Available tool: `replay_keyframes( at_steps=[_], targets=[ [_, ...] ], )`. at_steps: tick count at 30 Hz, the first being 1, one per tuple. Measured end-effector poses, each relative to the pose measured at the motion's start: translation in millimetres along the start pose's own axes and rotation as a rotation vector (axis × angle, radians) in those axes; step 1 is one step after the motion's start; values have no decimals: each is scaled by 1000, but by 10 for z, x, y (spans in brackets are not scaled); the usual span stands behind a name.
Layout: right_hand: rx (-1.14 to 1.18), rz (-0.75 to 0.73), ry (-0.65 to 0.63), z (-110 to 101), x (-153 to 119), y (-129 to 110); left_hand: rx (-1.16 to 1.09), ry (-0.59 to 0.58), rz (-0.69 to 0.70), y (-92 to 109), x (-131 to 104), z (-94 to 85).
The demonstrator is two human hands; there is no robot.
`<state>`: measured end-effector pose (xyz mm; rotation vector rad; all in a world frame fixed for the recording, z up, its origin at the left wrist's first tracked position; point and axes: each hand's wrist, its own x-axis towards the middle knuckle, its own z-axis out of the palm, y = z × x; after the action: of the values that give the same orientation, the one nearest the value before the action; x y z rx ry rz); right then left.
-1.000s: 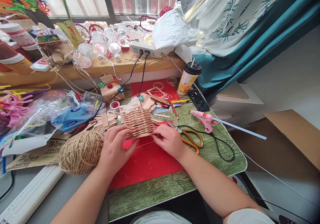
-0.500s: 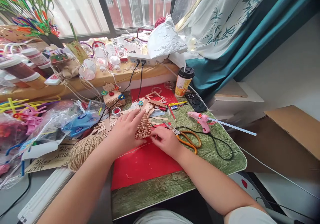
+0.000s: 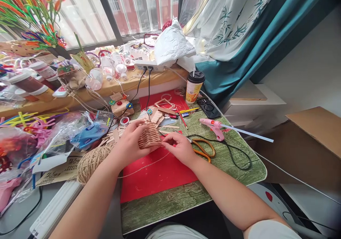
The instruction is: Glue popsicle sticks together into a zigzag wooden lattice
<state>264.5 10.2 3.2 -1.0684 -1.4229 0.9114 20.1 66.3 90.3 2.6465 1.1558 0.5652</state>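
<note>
My left hand [image 3: 131, 139] is wrapped around a block of stacked wooden craft sticks [image 3: 150, 136], fingers over its top and thumb along the near side. At the block's right edge, my right hand [image 3: 178, 146] has thumb and forefinger pinched together on twine. The strand of twine [image 3: 149, 166] runs over the red sheet [image 3: 160, 176] up to that hand. Beside my left forearm sits the ball of twine [image 3: 92, 162]. Orange-handled scissors [image 3: 204, 148] lie just beyond my right hand, their blades mostly hidden.
A pink glue gun [image 3: 215, 128] with a long glue stick rests at the right. Behind it are a phone [image 3: 209, 108] and a lidded cup [image 3: 194, 88]. Loose sticks, pencils and a small stick box [image 3: 121, 105] crowd the back. Plastic bags [image 3: 53, 128] fill the left.
My left hand's raised fingers have curled down over the stick block, which is tilted and shows more of its face. The twine strand lies farther from the block, and the view has shifted slightly.
</note>
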Motion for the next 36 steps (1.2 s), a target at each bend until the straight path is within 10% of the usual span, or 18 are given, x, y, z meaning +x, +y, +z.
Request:
replay_keyframes(
  at_steps=[25,36],
  targets=[
    [276,287,-130,48,56,145,-119,24,-179,-4,-268,60],
    [123,-80,-58,-156,-9,-127,-217,241,-88,47,-345,262]
  ],
)
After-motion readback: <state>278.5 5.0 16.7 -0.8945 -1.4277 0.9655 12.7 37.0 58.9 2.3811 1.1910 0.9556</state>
